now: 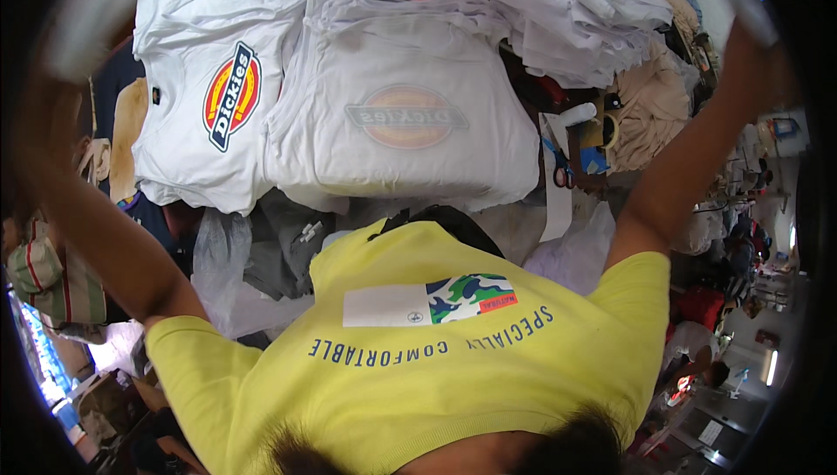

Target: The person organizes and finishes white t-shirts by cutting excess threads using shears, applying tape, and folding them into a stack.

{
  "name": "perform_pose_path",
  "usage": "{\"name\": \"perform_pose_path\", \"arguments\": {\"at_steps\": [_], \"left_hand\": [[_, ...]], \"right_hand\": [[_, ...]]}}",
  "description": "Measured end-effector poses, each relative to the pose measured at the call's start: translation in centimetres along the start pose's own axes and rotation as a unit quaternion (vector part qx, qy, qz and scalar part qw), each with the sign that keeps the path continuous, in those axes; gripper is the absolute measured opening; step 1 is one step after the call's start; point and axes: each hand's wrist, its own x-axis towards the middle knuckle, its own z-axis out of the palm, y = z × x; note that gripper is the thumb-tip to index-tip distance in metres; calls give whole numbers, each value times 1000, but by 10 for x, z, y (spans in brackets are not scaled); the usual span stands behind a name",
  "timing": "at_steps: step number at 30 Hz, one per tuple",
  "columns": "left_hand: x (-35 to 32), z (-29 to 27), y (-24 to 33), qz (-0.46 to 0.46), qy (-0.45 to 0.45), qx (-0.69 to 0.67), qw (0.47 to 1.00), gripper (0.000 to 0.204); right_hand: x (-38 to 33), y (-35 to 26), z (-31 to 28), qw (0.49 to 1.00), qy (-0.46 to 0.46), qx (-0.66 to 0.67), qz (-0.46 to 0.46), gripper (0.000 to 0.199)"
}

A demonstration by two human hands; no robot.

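Both my arms are raised wide apart, reaching to the upper corners. A blurred white garment (94, 26) stretches along the top edge between my hands. My left hand (48, 100), dark at the rim, closes on one end of it, and my right hand (758, 50) grips the other; the fingers are mostly hidden. Below lie white sleeveless shirts: one (174, 135) on the left with a red, yellow and black print facing up. Another shirt (392, 57) in the middle lies with its print showing faintly through the cloth.
More white shirts (593, 26) are heaped at the back right. Beside them are beige cloth (656, 113), a tape roll (612, 131), a white roll (578, 114) and scissors (563, 175). Clear plastic (221, 266) hangs at the near left. People (697, 349) are at the far right.
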Motion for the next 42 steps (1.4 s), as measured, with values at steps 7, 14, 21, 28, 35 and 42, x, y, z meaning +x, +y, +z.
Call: {"name": "perform_pose_path", "arguments": {"at_steps": [7, 14, 21, 28, 35, 42], "left_hand": [[-236, 150, 0, -160, -145, -44, 975, 24], [-329, 177, 33, -293, -168, -79, 938, 20], [-331, 187, 20, -489, -28, -163, 856, 11], [-334, 191, -5, -580, -196, -303, 731, 14], [-341, 164, 2, -636, -77, -504, 580, 8], [-373, 154, -2, -621, -104, -533, 565, 7]], "right_hand": [[-278, -115, 1, 888, -382, 188, 175, 23], [-383, -181, -50, 805, -497, 168, 277, 19], [-386, -174, -43, 782, -375, 167, 469, 10], [-402, -147, -50, 542, -351, 221, 731, 23], [-398, -165, -59, 426, -279, 277, 815, 21], [-404, -163, -71, 415, -271, 316, 809, 23]]}}
